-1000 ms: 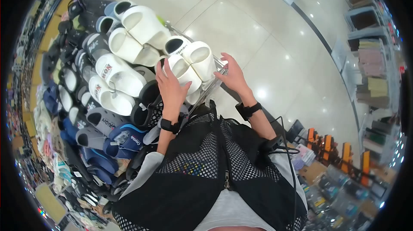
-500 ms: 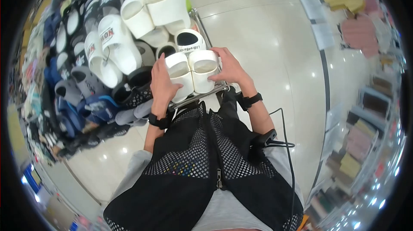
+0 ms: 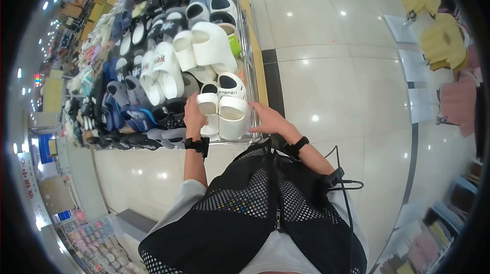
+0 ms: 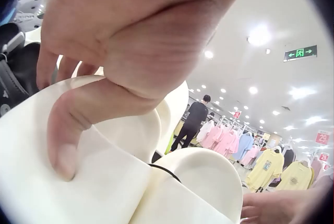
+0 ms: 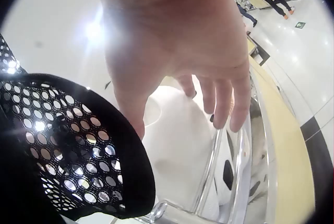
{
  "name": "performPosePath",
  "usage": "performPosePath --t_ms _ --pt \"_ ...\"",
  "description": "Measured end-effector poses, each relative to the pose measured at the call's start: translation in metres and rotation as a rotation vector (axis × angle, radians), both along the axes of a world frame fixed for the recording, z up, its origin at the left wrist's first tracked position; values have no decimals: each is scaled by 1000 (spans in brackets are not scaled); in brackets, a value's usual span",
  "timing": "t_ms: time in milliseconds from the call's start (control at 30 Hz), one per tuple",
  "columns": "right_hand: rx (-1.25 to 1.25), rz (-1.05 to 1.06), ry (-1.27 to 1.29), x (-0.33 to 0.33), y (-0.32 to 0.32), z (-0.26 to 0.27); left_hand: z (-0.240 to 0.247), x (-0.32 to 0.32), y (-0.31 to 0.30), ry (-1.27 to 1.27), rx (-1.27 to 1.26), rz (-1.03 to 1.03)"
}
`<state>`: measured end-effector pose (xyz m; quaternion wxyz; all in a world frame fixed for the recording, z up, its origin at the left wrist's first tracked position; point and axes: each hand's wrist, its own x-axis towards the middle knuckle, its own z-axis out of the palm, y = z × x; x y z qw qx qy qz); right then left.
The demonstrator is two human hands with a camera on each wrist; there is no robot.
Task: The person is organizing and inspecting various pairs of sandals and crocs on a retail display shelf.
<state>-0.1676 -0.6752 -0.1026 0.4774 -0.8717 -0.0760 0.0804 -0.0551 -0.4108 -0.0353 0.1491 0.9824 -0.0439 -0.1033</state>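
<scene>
A pair of white slippers (image 3: 234,126), joined by a thin dark cord (image 4: 166,172), sits at the near corner of the display rack. My left hand (image 3: 193,116) grips the left slipper, its thumb (image 4: 65,145) bent over the white surface and its other fingers partly hidden behind. On the other side, my right hand (image 3: 271,120) lies along the right slipper. Its fingers (image 5: 222,98) extend down beside the metal rail, and the thumb rests near the slipper's closer side. Just behind this pair stand white clogs (image 3: 231,86) with dark insides and lettering.
Taller white slippers (image 3: 214,44), white slides with red lettering (image 3: 167,72) and blue clogs (image 3: 137,117) crowd the rack. Metal rails (image 5: 211,166) edge it beside a yellow board (image 5: 292,166). Clothes (image 3: 444,44) hang across the tiled aisle; a person in dark clothing (image 4: 194,119) stands farther off.
The view has turned, showing more aisle on the right. Both hands have come in against the white slippers, which now stand straighter, side by side at the rack's corner.
</scene>
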Motion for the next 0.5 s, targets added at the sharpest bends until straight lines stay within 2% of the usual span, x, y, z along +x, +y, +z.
performPosePath --t_ms 33,200,333,400,500 --pt "40 61 34 -4 -10 -4 2 -2 -3 -11 8 1" --pt "60 70 212 -5 -51 -14 -5 -7 -7 -82 91 85" --pt "125 56 254 0 -60 -24 -20 -6 -2 -109 153 128" --pt "178 104 255 0 -64 -31 -2 -12 -9 -43 183 187" --pt "117 226 303 12 -85 -38 10 -12 -12 22 193 267"
